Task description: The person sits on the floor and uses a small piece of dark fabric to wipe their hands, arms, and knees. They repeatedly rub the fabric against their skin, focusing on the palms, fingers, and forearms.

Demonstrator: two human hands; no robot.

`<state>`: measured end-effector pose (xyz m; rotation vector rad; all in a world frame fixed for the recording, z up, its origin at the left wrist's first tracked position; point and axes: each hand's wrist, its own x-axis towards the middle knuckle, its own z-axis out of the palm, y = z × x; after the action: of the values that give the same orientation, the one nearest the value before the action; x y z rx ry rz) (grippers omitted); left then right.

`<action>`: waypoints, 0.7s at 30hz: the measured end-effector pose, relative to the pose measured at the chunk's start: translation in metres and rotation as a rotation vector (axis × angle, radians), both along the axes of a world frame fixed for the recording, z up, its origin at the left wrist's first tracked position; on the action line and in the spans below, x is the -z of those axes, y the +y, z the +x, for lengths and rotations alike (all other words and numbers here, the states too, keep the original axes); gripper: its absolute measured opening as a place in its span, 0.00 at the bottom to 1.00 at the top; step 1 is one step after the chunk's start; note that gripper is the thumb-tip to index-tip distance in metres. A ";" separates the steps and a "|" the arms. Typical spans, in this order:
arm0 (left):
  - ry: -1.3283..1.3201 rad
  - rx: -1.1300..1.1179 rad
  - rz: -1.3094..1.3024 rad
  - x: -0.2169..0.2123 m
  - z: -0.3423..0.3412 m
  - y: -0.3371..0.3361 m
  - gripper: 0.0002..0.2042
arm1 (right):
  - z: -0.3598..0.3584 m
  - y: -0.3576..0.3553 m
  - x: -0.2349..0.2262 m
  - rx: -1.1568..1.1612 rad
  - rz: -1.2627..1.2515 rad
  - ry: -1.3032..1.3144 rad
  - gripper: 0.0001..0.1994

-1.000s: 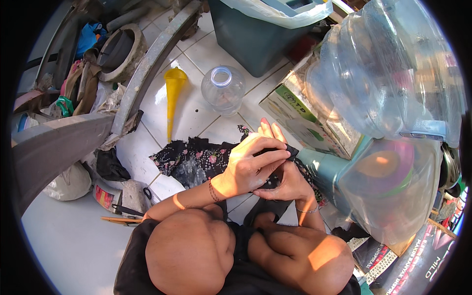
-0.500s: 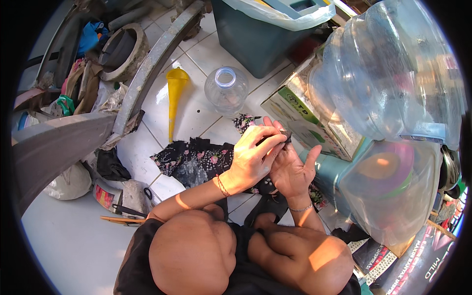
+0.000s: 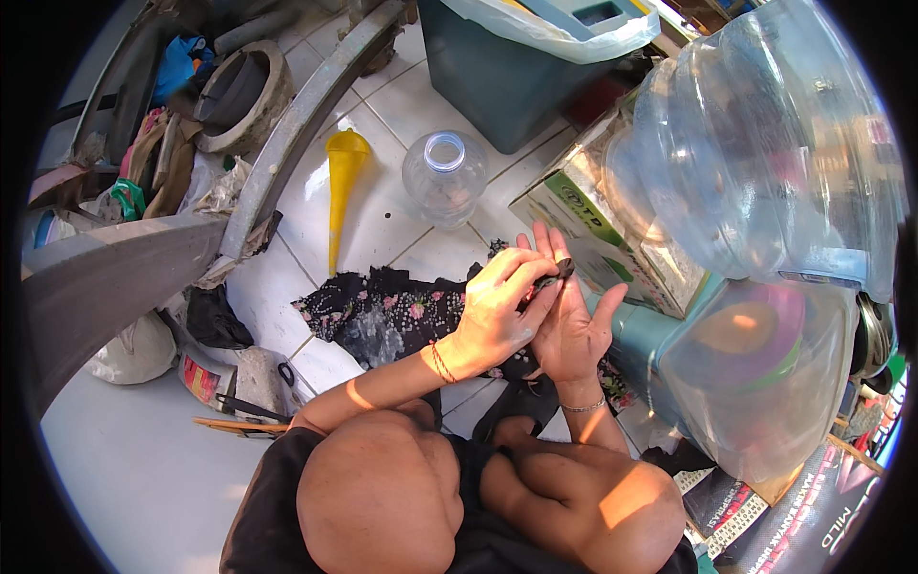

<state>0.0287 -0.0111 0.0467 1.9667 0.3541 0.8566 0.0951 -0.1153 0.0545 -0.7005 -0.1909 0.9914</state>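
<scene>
My left hand (image 3: 499, 311) pinches a small black scrap, probably cloth (image 3: 562, 269), against the fingers of my right hand. Palm up, my right hand (image 3: 574, 340) lies open with its fingers stretched and thumb apart. Below both hands a black floral cloth (image 3: 402, 304) is spread on the tiles, with a clear crumpled plastic piece (image 3: 373, 342) on it. Beyond the cloth stands a clear round bottle (image 3: 445, 187) without a cap. To its left a yellow funnel (image 3: 341, 196) lies with its narrow end toward me.
A dark bin (image 3: 516, 81) with a white liner stands at the far side. On the right are a green and white box (image 3: 612, 230), a large clear water jug (image 3: 765, 143) and a translucent container (image 3: 755, 373). Grey metal legs (image 3: 296, 134) and piled clutter stand on the left.
My left hand has shifted slightly, and the black scrap now sits over my right fingers at a different angle. My right fingers show more. The other things stay in place.
</scene>
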 end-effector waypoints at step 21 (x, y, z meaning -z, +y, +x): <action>0.007 -0.069 -0.092 0.002 0.015 0.007 0.11 | -0.007 -0.013 0.000 0.010 -0.115 0.028 0.56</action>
<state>0.0437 -0.0039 0.0445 1.8825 0.4599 0.8624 0.0883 -0.1283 0.0540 -0.7911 -0.1059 1.0078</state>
